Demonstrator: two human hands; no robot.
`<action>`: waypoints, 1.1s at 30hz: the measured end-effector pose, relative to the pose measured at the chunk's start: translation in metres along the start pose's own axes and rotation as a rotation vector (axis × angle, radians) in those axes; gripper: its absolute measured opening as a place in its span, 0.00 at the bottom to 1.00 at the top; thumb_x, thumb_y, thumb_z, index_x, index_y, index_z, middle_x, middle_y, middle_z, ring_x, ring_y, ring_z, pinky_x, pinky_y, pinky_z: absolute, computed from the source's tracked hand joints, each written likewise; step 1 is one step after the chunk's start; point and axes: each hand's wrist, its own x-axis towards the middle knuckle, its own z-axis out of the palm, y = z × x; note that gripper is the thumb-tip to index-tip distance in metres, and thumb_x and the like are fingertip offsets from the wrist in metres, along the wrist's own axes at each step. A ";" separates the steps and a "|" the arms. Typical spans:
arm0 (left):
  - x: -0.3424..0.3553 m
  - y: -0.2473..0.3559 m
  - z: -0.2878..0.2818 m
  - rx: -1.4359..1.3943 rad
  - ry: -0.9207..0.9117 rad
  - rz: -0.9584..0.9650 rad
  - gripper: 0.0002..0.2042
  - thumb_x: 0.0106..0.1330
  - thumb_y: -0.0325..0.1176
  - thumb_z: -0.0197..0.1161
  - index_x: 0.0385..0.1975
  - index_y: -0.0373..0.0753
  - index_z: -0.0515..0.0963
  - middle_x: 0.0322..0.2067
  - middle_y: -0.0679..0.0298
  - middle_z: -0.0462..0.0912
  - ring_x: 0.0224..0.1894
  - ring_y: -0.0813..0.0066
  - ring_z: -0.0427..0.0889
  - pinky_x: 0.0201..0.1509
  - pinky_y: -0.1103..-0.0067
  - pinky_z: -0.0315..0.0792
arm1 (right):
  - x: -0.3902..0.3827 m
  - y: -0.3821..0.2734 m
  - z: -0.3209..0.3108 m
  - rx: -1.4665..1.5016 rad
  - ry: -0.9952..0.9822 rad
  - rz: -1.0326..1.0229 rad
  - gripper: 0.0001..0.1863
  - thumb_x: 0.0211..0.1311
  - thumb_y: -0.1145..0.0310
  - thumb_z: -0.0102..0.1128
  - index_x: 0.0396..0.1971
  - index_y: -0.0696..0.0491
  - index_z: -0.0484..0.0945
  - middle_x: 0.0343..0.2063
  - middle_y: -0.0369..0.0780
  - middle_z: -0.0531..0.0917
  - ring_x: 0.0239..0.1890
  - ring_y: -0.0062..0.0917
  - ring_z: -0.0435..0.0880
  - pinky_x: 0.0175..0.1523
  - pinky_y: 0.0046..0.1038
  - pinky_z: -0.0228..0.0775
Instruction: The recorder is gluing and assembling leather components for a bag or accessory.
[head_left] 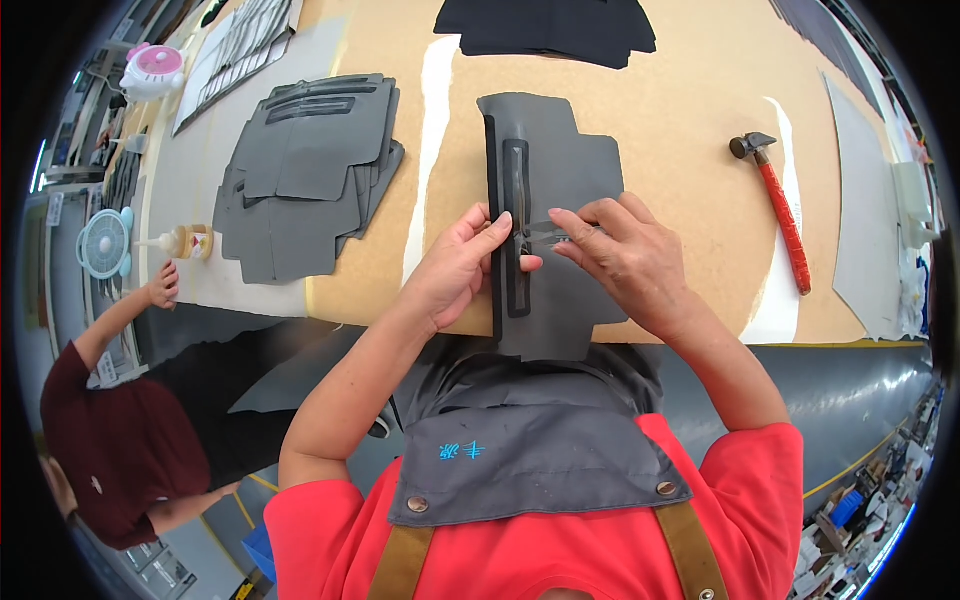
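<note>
A dark grey cut panel with notched corners lies before me, its near end over the table's front edge. Along it runs a long slot with a black border. My left hand grips the panel at this slot, thumb on top and a fingertip showing at the slot's right side. Between the thumb and fingers of my right hand is a thin, clear strip, stretching from the slot towards the right. Whether the strip is tape or film I cannot tell.
A stack of similar grey panels sits on the left of the table. Black pieces lie at the far edge, a red-handled hammer to the right. Left, a co-worker's hand is near a glue bottle.
</note>
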 end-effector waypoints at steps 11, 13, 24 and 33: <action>-0.003 -0.002 0.002 0.012 0.000 0.013 0.14 0.77 0.42 0.54 0.55 0.42 0.68 0.45 0.65 0.82 0.41 0.73 0.87 0.42 0.78 0.83 | 0.006 -0.009 -0.005 -0.054 -0.080 -0.028 0.15 0.54 0.64 0.70 0.42 0.51 0.83 0.30 0.32 0.76 0.35 0.24 0.76 0.33 0.25 0.72; -0.002 -0.002 0.002 0.018 0.001 0.012 0.14 0.77 0.42 0.54 0.55 0.42 0.68 0.45 0.65 0.82 0.41 0.73 0.87 0.43 0.78 0.83 | 0.007 -0.010 -0.005 -0.071 -0.070 -0.042 0.15 0.55 0.64 0.69 0.42 0.51 0.83 0.30 0.32 0.76 0.36 0.24 0.76 0.33 0.25 0.72; 0.001 -0.001 0.003 0.061 -0.002 0.020 0.13 0.77 0.42 0.53 0.52 0.43 0.69 0.44 0.63 0.82 0.41 0.74 0.87 0.42 0.79 0.82 | 0.009 -0.009 -0.001 -0.077 -0.079 -0.106 0.12 0.57 0.66 0.66 0.39 0.56 0.81 0.28 0.35 0.74 0.34 0.25 0.74 0.29 0.25 0.69; -0.001 -0.002 0.003 0.043 0.034 0.016 0.12 0.77 0.40 0.53 0.53 0.42 0.69 0.43 0.65 0.81 0.42 0.74 0.87 0.41 0.77 0.83 | 0.005 0.010 -0.004 0.073 0.116 0.109 0.12 0.56 0.65 0.69 0.38 0.51 0.82 0.28 0.35 0.77 0.31 0.27 0.76 0.32 0.26 0.70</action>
